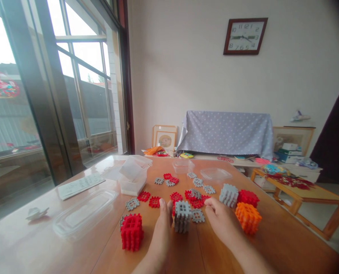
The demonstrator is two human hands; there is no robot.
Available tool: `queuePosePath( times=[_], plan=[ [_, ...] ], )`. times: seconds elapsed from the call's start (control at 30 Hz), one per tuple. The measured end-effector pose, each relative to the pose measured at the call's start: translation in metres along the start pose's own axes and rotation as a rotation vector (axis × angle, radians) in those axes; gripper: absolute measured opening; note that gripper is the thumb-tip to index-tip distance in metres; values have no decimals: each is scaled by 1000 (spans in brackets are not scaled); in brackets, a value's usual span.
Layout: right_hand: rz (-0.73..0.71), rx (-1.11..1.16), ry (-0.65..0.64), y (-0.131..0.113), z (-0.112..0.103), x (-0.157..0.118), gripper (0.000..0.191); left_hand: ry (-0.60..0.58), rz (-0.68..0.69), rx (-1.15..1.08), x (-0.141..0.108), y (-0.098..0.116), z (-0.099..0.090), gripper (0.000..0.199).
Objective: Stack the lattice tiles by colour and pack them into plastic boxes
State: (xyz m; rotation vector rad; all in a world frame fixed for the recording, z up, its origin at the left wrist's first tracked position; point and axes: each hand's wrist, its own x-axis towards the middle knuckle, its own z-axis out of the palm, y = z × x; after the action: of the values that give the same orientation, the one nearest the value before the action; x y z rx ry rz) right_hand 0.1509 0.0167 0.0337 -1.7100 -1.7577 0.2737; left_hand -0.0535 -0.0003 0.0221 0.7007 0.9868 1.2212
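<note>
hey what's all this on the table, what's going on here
A person's left hand is beside a gray stack of notched plastic squares, and the right hand reaches in among loose red and gray pieces. A red stack stands to the left; more gray, red and orange stacks stand to the right. Clear plastic lids and boxes lie farther out.

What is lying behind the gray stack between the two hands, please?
Behind the gray stack, a gray piece and red pieces show partly; whatever the stack itself covers cannot be seen.
</note>
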Motion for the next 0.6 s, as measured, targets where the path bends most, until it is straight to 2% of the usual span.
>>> queuePosePath(
  times=[0.17,0.33,0.6],
  plan=[
    [-47,-120,-50,10,18,-1,20,2,22,40,6,1,-5,90],
    [-92,-239,-86,10,37,-4,24,34,46,60,12,-1,-8,86],
    [-86,-273,-91,7,40,-2,18,66,96,77,10,0,-8,83]
  ],
)
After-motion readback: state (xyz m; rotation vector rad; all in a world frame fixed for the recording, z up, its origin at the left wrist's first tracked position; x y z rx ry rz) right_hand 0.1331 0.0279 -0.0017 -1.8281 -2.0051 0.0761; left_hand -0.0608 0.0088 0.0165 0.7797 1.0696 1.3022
